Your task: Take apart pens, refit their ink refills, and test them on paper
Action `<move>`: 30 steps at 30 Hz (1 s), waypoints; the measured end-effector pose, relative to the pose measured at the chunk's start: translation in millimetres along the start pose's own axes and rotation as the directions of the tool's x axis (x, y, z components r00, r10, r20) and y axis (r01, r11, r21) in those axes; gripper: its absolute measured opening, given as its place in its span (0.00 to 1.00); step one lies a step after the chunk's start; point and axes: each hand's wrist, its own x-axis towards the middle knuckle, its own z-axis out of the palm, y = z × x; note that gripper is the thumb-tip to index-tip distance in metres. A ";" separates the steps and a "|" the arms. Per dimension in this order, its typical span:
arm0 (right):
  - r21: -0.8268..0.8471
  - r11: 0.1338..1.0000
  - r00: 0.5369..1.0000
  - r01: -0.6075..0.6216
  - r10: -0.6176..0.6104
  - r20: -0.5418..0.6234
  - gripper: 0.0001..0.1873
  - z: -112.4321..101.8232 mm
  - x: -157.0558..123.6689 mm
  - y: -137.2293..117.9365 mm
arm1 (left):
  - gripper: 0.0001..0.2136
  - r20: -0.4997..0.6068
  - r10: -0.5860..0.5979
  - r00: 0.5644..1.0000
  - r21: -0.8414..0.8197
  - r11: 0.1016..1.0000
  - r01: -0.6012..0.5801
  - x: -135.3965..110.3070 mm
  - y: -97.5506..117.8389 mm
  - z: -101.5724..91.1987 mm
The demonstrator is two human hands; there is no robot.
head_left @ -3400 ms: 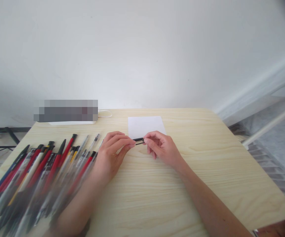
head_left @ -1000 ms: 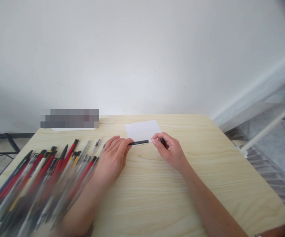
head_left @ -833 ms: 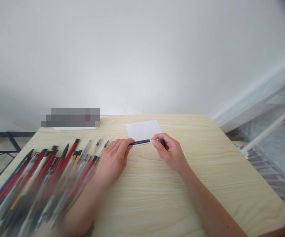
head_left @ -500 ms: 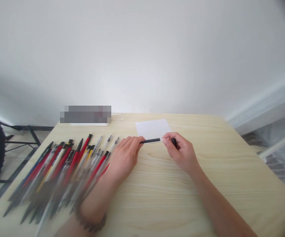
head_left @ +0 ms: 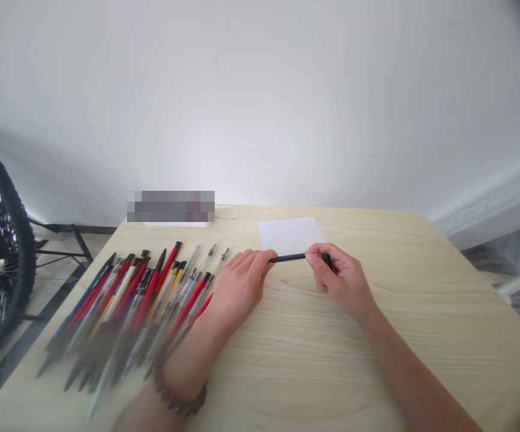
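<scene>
My left hand point(head_left: 242, 287) is closed, pinching the left end of a slim black pen point(head_left: 290, 258) held level above the table. My right hand point(head_left: 344, 281) is closed too, with thumb and forefinger pressed on the pen's right end. A short black piece point(head_left: 327, 260), perhaps a pen cap, pokes out between the right fingers; its far end is hidden. Just behind the pen lies a white sheet of paper point(head_left: 290, 234). Left of my left wrist spreads a pile of pens point(head_left: 145, 300) in red, black, white and clear plastic, its near part blurred.
A pale wooden table point(head_left: 295, 360) carries everything, with a white wall behind it. At the back left sits a white-based object point(head_left: 179, 224), mostly pixelated, with a white cable point(head_left: 227, 212) beside it. A black spoked wheel point(head_left: 26, 252) stands past the left edge.
The whole view has shifted, so things sit farther right. The white bit at the pen's right end, visible before, is now covered by my right fingertips. Both hands keep their grip.
</scene>
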 end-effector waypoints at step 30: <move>0.602 0.789 0.983 -0.125 0.014 0.186 0.04 3.4 0.7 -3.6 | 0.09 0.016 -0.003 1.000 -0.276 0.961 0.008 1.0 12.6 -5.7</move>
